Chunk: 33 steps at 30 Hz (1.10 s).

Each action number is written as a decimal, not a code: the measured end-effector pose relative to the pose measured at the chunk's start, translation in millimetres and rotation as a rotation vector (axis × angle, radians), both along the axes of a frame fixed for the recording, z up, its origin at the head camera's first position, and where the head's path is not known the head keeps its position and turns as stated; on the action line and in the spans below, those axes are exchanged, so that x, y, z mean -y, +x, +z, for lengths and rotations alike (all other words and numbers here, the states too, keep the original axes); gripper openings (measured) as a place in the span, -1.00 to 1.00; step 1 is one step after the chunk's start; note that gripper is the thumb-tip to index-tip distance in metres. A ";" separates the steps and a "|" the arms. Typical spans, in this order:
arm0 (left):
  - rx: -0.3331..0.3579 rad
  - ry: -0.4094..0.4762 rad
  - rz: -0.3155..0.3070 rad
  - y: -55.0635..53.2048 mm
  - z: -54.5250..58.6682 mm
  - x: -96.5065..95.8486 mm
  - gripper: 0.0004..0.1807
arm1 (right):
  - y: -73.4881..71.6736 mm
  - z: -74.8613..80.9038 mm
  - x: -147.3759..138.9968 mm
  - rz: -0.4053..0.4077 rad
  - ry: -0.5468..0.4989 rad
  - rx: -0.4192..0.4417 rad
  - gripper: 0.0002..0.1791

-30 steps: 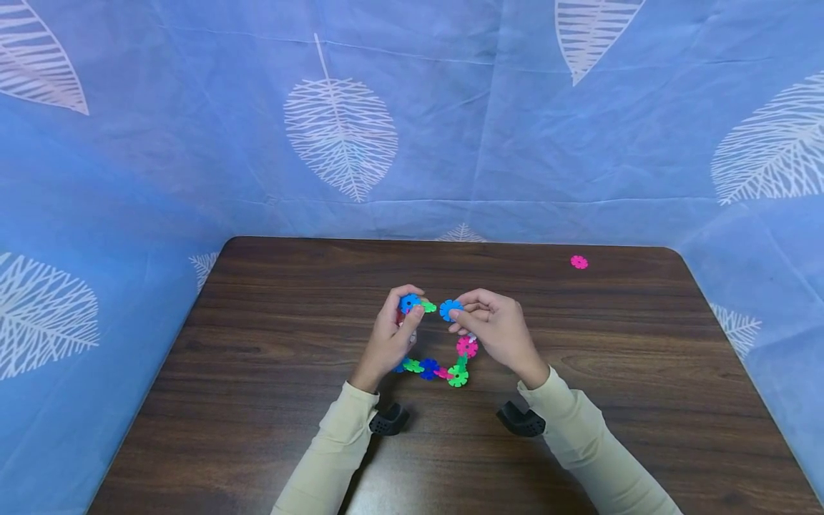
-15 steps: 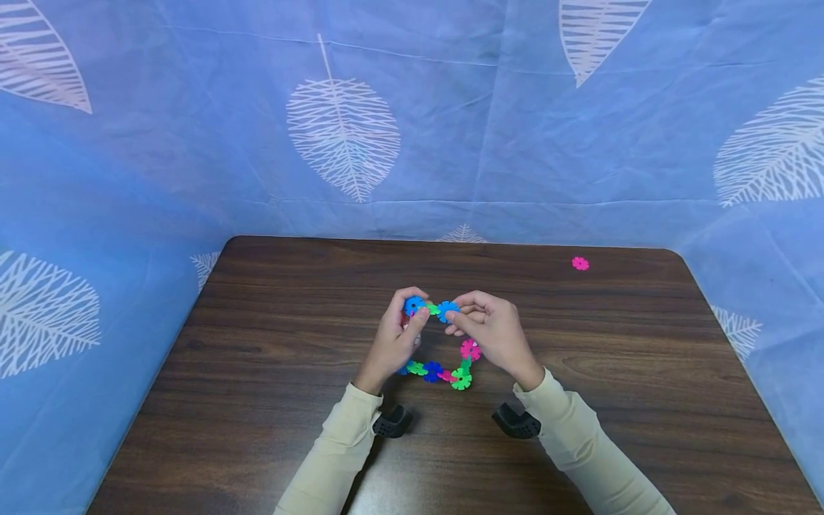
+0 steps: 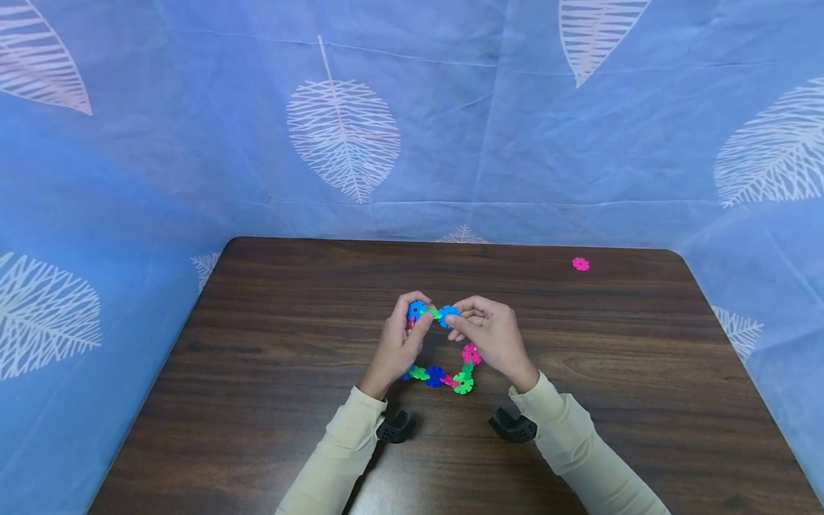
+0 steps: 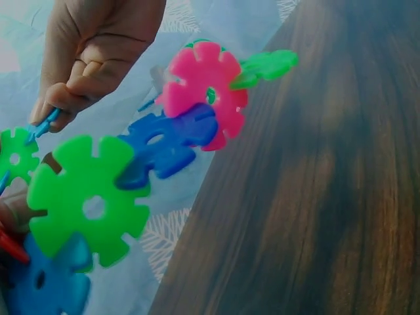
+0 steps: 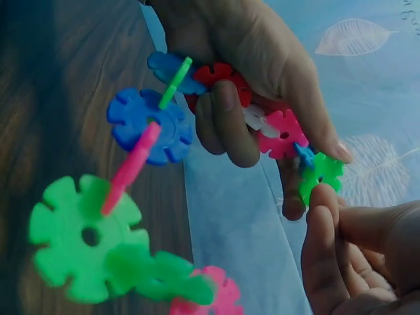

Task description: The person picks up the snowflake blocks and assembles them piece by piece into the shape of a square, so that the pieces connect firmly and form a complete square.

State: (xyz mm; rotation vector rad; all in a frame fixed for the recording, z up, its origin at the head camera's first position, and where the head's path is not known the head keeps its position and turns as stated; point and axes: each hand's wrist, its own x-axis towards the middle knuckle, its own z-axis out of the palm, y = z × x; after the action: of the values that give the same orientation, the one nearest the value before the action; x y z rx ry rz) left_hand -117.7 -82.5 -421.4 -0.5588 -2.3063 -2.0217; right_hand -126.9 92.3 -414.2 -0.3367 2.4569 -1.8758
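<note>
A chain of interlocking snowflake discs in blue, green, pink, red and white loops below both hands; its dark blue disc (image 3: 435, 377) shows in the head view. My left hand (image 3: 394, 350) grips one end of this chain, its thumb by a blue disc (image 3: 417, 310). From there a small green disc (image 5: 321, 174) sticks out toward the right hand. Between thumb and fingers, my right hand (image 3: 496, 335) pinches another blue disc (image 3: 447, 316), which meets the green one edge to edge. In the left wrist view, a large green disc (image 4: 65, 197) hangs in the chain.
A loose pink disc (image 3: 581, 264) lies near the far right edge of the brown wooden table (image 3: 257, 307). Behind the table hangs a blue cloth (image 3: 438, 143) with white leaf prints. A black wrist device (image 3: 513, 425) sits under each forearm.
The right hand's blue disc has moved left and met the green disc, closing the earlier gap. Both hands have drawn closer together and slightly nearer the body, the chain shifting with them.
</note>
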 end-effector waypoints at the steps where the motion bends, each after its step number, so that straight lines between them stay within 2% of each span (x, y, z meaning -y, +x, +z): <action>1: 0.000 -0.008 0.001 0.3 0.4 0.0 -0.69 | -0.1 -1.1 0.5 0.000 -0.005 0.002 -0.77; 4: -0.010 -0.033 0.006 0.6 1.2 0.7 -0.70 | -0.6 -4.4 1.9 0.002 -0.020 0.006 -0.77; 8: 0.005 -0.023 -0.009 -0.8 -0.4 3.2 -0.70 | -1.6 -5.8 2.5 0.016 -0.014 0.002 -0.76; 14: 0.044 -0.003 -0.012 -2.7 -2.8 6.1 -0.71 | -4.2 -0.4 -3.5 0.035 0.071 0.036 -0.68; 18: 0.067 0.056 0.009 -3.6 -4.1 7.3 -0.69 | -6.6 9.4 -16.3 -0.003 0.097 0.021 -0.68; 21: 0.085 0.084 0.013 -3.8 -5.5 7.6 -0.68 | -9.9 15.4 -32.6 -0.063 0.098 0.009 -0.70; 23: 0.095 0.090 0.014 -4.2 -7.8 7.7 -0.68 | -15.8 7.0 -49.1 -0.127 0.139 -0.010 -0.68; 28: 0.076 0.089 0.041 -5.6 -10.8 7.0 -0.70 | -41.6 -36.3 -100.0 -0.330 0.366 -0.081 -0.59; 33: 0.031 0.080 0.055 -6.0 -6.2 6.5 -0.71 | -59.7 -51.4 -144.7 -0.473 0.513 0.005 -0.57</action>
State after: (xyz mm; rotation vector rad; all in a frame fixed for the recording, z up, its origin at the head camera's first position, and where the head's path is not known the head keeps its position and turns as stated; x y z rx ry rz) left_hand -123.7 -89.0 -427.6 -0.4578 -2.2192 -2.1008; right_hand -186.6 237.0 -465.5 0.2909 3.0773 -1.2464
